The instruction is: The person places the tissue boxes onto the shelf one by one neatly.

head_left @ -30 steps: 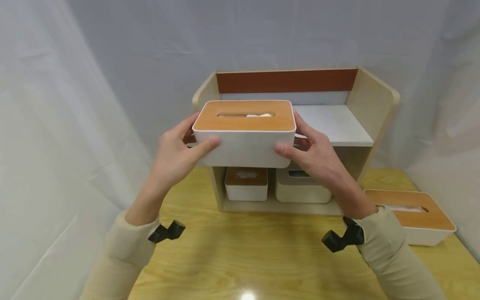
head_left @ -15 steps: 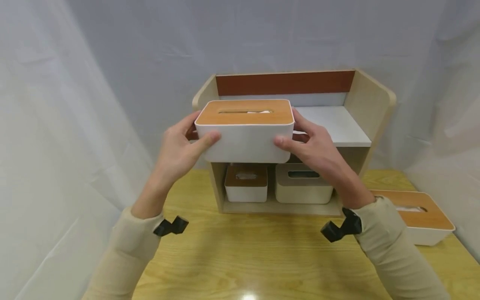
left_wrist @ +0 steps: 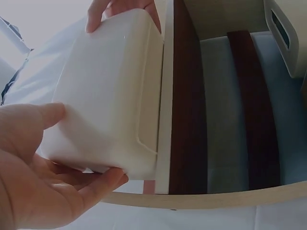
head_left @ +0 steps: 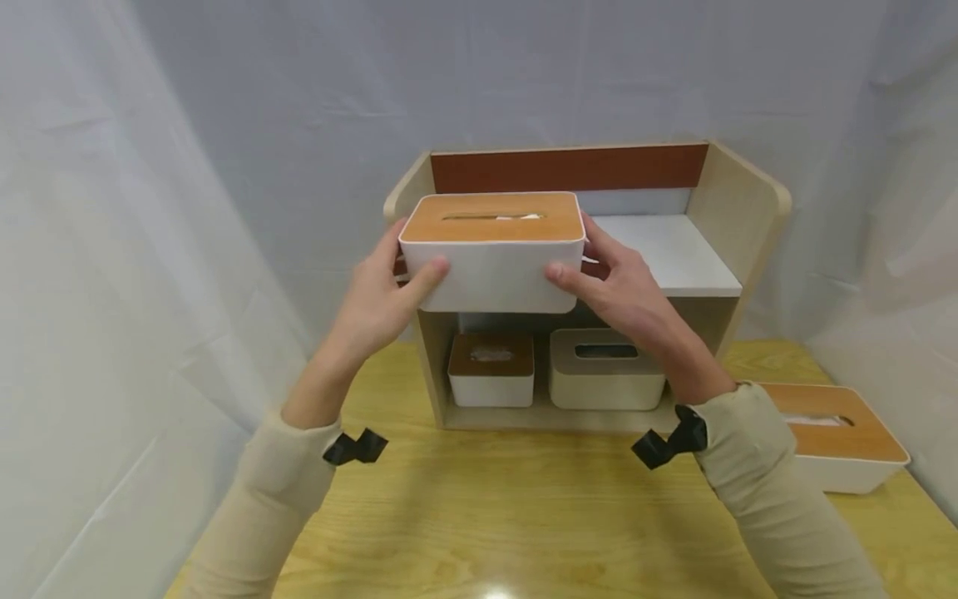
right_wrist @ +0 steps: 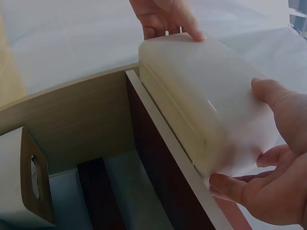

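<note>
Gripping the tissue box point(head_left: 491, 262) at both ends, left hand point(head_left: 374, 308) and right hand point(head_left: 629, 295) hold it at the shelf's point(head_left: 677, 249) upper front-left edge. Wrist views show its base point(left_wrist: 103, 103) at the shelf lip point(right_wrist: 168, 143); keeping it level should help it clear.

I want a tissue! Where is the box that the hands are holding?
In the head view, the tissue box is held between the left hand and right hand, at the left front edge of the shelf unit's upper shelf.
</note>
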Available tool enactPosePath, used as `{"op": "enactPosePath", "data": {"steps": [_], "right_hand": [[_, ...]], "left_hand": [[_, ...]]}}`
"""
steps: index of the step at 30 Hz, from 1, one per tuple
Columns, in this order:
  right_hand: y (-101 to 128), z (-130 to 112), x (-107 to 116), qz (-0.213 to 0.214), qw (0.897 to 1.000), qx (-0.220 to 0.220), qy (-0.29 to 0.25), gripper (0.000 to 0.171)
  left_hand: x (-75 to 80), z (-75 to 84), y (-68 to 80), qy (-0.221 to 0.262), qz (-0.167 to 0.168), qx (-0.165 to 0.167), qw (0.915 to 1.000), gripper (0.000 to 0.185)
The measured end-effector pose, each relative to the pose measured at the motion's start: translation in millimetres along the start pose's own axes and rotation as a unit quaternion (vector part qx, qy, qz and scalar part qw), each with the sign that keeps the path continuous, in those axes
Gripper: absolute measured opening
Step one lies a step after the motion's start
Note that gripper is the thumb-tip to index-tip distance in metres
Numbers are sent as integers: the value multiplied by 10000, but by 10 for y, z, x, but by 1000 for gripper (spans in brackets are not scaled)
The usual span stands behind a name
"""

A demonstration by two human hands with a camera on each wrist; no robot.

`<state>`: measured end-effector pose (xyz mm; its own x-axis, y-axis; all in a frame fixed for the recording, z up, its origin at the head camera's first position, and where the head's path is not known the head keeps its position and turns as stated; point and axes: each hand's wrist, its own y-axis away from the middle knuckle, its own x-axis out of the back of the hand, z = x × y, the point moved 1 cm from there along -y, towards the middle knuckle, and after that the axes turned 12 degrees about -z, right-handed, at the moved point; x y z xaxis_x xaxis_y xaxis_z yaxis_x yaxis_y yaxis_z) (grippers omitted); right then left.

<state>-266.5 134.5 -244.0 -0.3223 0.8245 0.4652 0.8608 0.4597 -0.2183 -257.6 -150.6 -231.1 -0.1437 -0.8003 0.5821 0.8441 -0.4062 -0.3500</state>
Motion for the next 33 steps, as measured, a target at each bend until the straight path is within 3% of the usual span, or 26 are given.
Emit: {"op": "enactPosePath", "data": {"steps": [6,14,26,33], "right_hand": [[-34,64,9,-8,9998,96,-157,78],[-106,128,14,230,9995,220,64,73],[-193,127,39,475,9983,222,249,65],[-240,166,57,750,9956,251,501,63]], "left_hand": [[-103,-59,-44,280,-71,-151,9995,70],[-218,-122,-106,439,86,-220,9988,69],[-304,-101,-251,-37,655,189,9977,69],[-344,-95,-380,-290,739,583,9951,69]]}}
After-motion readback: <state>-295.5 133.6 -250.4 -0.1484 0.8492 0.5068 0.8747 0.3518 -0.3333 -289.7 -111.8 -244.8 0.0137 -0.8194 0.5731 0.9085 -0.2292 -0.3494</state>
